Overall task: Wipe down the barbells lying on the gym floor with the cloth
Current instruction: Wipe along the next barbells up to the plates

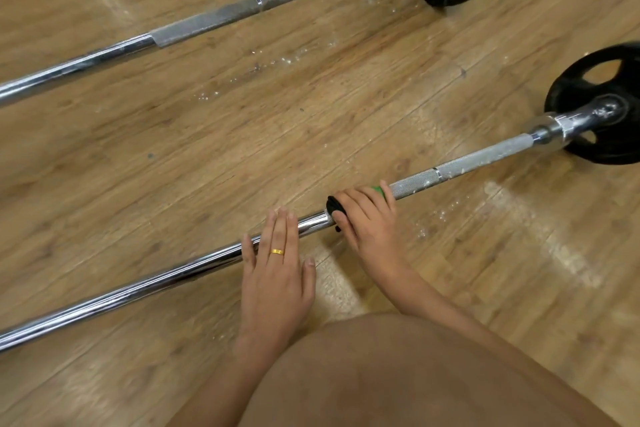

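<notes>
Lower centre of the frame: the person's knee [398, 374]. Just above it, the left hand [277, 267] lies flat across the near barbell [138, 288], fingers straight, holding nothing, steadying the shaft. To its right, the right hand [369, 222] is curled over the cloth [333, 206], gripping it round the same shaft where smooth chrome meets knurling.

Risks: the bar rests on a round weight plate [602, 94] at the right edge and may roll if the flat hand lifts. The cloth may snag on the knurling. Loosened white residue may fall onto the wooden floor [311, 121], which is speckled white in places.

Condition: the cloth is black with a green edge, bunched small. The near barbell is bright left of the cloth and white-flecked towards the plate. The far barbell [207, 19], in the upper frame, shows dull, spotted knurling and appears not yet wiped.
</notes>
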A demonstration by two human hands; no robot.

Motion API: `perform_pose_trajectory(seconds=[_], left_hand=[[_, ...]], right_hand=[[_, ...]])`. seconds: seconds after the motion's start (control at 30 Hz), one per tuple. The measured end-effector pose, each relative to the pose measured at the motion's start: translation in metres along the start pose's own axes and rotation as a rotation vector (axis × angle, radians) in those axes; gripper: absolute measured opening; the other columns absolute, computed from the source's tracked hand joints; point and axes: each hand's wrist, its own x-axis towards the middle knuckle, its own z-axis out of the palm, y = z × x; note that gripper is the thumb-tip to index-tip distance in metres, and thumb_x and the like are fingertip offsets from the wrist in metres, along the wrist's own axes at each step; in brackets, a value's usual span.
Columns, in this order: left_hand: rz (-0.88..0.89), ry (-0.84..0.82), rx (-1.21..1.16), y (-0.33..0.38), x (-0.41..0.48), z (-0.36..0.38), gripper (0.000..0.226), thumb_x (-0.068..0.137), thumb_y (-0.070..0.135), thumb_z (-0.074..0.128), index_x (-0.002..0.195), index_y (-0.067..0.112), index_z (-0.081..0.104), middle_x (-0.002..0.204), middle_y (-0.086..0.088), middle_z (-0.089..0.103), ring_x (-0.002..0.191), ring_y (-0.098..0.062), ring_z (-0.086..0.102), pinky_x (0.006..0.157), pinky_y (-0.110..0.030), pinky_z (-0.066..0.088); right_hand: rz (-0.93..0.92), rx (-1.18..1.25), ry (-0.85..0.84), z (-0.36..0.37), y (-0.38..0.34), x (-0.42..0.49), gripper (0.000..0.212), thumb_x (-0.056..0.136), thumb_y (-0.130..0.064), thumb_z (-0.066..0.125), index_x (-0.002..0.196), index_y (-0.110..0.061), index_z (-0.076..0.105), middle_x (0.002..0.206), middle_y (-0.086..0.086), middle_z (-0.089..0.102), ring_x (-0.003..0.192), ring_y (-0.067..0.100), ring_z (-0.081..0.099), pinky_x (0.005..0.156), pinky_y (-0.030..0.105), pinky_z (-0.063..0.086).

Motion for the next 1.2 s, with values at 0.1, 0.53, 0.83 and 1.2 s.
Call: perform_pose_trajectory(seconds=[0.1, 0.53, 0.83, 1.2], left_hand=[[0.014, 0.019, 0.029, 0.001, -0.006, 0.004, 0.074, 0.091, 0.036, 0.042, 0.157, 0.005, 0.026, 0.164, -0.009, 0.024, 0.154, -0.019, 0.012, 0.124, -0.044, -0.006], [-0.001, 0.099, 0.115, 0.005, -0.019, 0.020, 0.086, 0.086, 0.038, 0.052, 0.158, 0.007, 0.019, 0.166, -0.009, 0.019, 0.155, -0.019, 0.009, 0.124, -0.048, -0.001], [0.000, 0.112, 0.098, 0.006, -0.022, 0.024, 0.090, 0.082, 0.037, 0.055, 0.158, 0.008, 0.018, 0.165, -0.008, 0.019, 0.155, -0.019, 0.009, 0.125, -0.049, 0.001], [-0.020, 0.008, 0.057, 0.004, -0.010, 0.015, 0.091, 0.085, 0.046, 0.043, 0.159, 0.009, 0.006, 0.165, -0.009, 0.019, 0.152, -0.024, 0.020, 0.124, -0.049, -0.003]], right_hand=[[-0.131, -0.020, -0.018, -0.002, -0.004, 0.002, 0.027, 0.103, -0.033, 0.052, 0.116, -0.015, 0.068, 0.110, -0.003, 0.069, 0.102, 0.022, 0.062, 0.109, 0.043, 0.033], [-0.040, -0.046, -0.100, -0.019, 0.004, -0.002, 0.030, 0.105, -0.035, 0.047, 0.121, -0.019, 0.066, 0.113, -0.004, 0.067, 0.107, 0.022, 0.060, 0.109, 0.042, 0.032], [-0.100, -0.034, -0.106, -0.019, 0.013, -0.004, 0.037, 0.107, -0.035, 0.041, 0.121, -0.013, 0.067, 0.113, 0.000, 0.069, 0.107, 0.021, 0.061, 0.122, 0.042, 0.022], [-0.134, -0.070, -0.148, -0.016, 0.024, -0.017, 0.053, 0.097, -0.027, 0.063, 0.146, -0.015, 0.048, 0.142, 0.005, 0.053, 0.137, 0.027, 0.045, 0.123, 0.049, 0.014]])
